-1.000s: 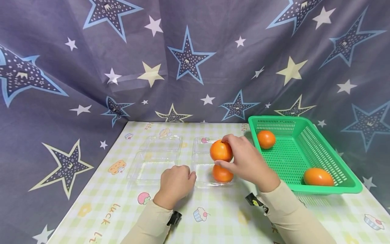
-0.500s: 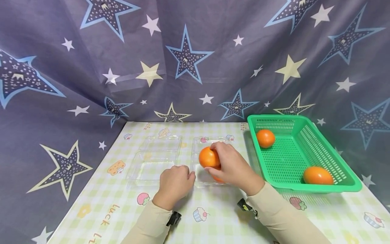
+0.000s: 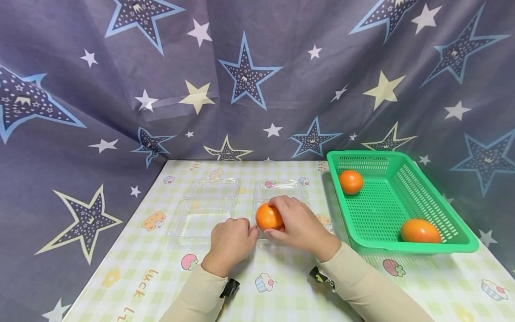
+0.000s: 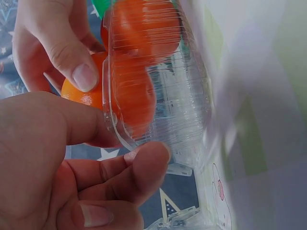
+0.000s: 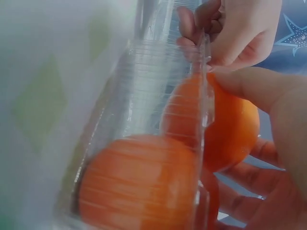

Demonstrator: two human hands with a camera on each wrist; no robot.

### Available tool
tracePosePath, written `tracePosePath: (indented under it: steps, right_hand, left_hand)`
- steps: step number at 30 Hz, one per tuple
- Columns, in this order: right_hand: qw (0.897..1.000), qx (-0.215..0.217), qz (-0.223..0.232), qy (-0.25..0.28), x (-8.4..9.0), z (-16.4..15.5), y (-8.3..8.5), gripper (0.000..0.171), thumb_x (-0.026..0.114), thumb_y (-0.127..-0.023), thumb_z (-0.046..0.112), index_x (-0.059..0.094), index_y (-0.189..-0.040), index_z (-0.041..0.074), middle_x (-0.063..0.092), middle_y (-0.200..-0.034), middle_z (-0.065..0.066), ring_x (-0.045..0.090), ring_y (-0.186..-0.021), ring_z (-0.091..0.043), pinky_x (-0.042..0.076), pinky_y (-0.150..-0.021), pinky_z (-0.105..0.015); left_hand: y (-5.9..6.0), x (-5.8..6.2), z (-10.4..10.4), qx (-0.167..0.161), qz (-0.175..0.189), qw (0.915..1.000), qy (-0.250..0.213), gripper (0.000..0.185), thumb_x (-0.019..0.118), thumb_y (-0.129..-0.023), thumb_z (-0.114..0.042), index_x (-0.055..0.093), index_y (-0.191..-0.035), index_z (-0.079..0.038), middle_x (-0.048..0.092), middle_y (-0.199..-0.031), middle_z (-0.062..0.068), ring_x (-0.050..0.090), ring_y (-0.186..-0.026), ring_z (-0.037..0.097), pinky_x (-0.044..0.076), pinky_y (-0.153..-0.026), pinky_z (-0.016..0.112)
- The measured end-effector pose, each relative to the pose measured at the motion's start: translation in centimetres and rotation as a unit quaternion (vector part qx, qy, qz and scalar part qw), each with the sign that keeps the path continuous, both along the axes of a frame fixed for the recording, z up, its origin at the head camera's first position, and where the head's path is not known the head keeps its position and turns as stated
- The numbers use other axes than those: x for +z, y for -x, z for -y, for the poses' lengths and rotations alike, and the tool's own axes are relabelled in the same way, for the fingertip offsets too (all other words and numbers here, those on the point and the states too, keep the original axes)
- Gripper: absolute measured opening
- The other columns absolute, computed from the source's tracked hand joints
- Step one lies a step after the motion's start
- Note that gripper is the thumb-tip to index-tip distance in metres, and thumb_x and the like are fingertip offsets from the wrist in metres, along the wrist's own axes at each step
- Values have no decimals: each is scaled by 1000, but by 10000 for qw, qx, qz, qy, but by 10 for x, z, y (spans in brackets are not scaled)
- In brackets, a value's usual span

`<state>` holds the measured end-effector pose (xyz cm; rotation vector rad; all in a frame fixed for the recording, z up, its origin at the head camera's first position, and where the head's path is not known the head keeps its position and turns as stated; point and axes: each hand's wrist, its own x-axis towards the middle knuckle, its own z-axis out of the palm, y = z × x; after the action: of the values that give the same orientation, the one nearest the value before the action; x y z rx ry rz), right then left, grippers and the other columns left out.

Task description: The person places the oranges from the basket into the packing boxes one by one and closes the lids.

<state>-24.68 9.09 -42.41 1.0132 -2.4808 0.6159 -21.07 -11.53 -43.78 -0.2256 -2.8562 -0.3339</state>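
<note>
My right hand [image 3: 286, 218] grips an orange [image 3: 267, 217] and holds it low in the near half of a clear clamshell container [image 3: 281, 188]. In the right wrist view this orange [image 5: 235, 124] sits against the container's rim, beside a second orange [image 5: 139, 187] lying inside. My right hand hides that second orange in the head view. My left hand [image 3: 231, 239] is curled at the container's left near corner, and in the left wrist view its fingertips [image 4: 144, 158] pinch the clear rim [image 4: 112, 129].
A second clear clamshell [image 3: 205, 210] lies open to the left. A green plastic basket [image 3: 450, 223] at the right holds two oranges, one far [image 3: 351, 182] and one near [image 3: 420, 231]. Star-patterned cloth hangs behind the checked table [image 3: 281, 286].
My right hand has brought its orange down and to the left, from above the container into its near half. The left hand has stayed at the corner.
</note>
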Motion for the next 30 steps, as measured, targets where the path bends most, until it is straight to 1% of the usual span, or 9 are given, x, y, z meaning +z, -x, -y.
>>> tracePosePath:
  steps: [4, 8, 11, 15, 21, 27, 30]
  right_hand:
    - [9999, -12, 144, -81, -3, 1, 0, 59, 88, -81, 40, 58, -125, 14, 66, -114, -3, 62, -94, -20, 55, -82, -37]
    - [9997, -12, 223, -108, -5, 2, 0, 60, 87, -82, 41, 57, -127, 14, 66, -118, -3, 62, -97, -20, 56, -84, -37]
    - [9997, -4, 200, -128, -6, 3, 0, 60, 88, -82, 41, 58, -127, 14, 66, -120, -4, 62, -98, -21, 56, -85, -38]
    - [9997, 15, 146, -199, -9, 4, 1, 61, 88, -81, 42, 58, -126, 14, 66, -119, -4, 63, -97, -21, 56, -85, -39]
    - [9996, 49, 67, -273, -13, 5, 1, 60, 88, -81, 43, 59, -126, 14, 66, -121, -3, 64, -99, -22, 56, -86, -40]
    - [9993, 80, 55, -372, -13, 5, 1, 52, 87, -83, 42, 59, -121, 17, 67, -120, -2, 63, -97, -20, 54, -82, -38]
    - [9988, 75, 120, -474, -13, 5, 0, 50, 85, -85, 41, 60, -122, 18, 66, -120, -3, 62, -98, -20, 52, -81, -39]
  left_hand:
    - [0, 0, 0, 0, 27, 10000, 18, 49, 62, -95, -33, 45, -52, -18, 41, -48, -2, 44, -45, 21, 31, -45, 37]
    - [0, 1, -1, -26, 19, 10000, 24, 48, 60, -95, -32, 45, -51, -18, 41, -47, -2, 43, -44, 21, 31, -45, 37]
    - [0, 1, -1, -15, 89, 10000, 19, 47, 60, -95, -32, 45, -52, -18, 42, -48, -2, 44, -45, 21, 32, -45, 37]
    - [-1, 2, -2, 32, 216, 9998, 23, 47, 59, -94, -34, 45, -52, -18, 38, -48, -4, 43, -45, 20, 31, -46, 36]
    - [-2, 2, -1, 60, 258, 9996, 15, 48, 58, -94, -36, 43, -52, -18, 34, -48, -6, 41, -43, 19, 29, -45, 35]
    - [-1, 2, -1, 56, 239, 9997, -42, 48, 59, -94, -36, 43, -52, -18, 33, -49, -6, 41, -43, 20, 29, -44, 34]
    - [-1, 2, -1, 51, 219, 9997, -52, 48, 60, -93, -36, 42, -52, -19, 33, -49, -6, 40, -42, 19, 28, -44, 34]
